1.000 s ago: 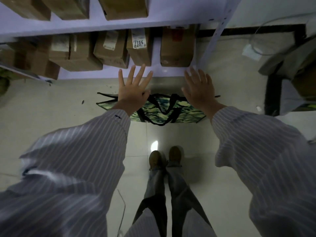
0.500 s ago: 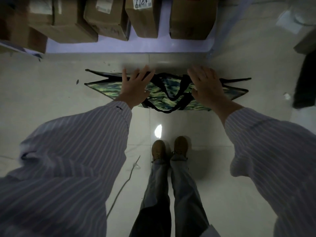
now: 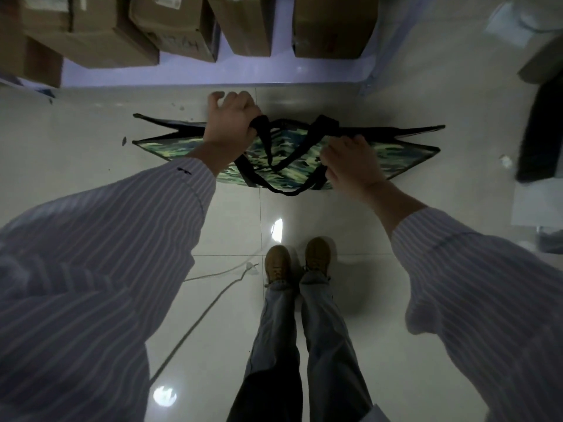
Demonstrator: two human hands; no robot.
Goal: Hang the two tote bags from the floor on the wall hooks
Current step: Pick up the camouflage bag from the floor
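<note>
A green camouflage tote bag point(image 3: 405, 155) with black trim and black straps lies folded flat on the tiled floor in front of my feet. My left hand point(image 3: 230, 121) is closed around one black strap point(image 3: 262, 129) near the bag's upper middle. My right hand point(image 3: 350, 166) grips the bag's top edge and the other strap at the middle right. A loop of strap point(image 3: 286, 190) hangs toward me below the bag. I cannot tell whether a second bag lies with it. No wall hooks are in view.
A white shelf point(image 3: 274, 73) with several cardboard boxes point(image 3: 332, 25) runs along the top, just behind the bag. A dark object point(image 3: 540, 132) stands at the right edge. A thin cord point(image 3: 207, 309) lies on the floor left of my shoes point(image 3: 297, 260).
My hands were spread open above the bag. Both have dropped onto it and closed on the straps. The view has tipped further down toward the floor.
</note>
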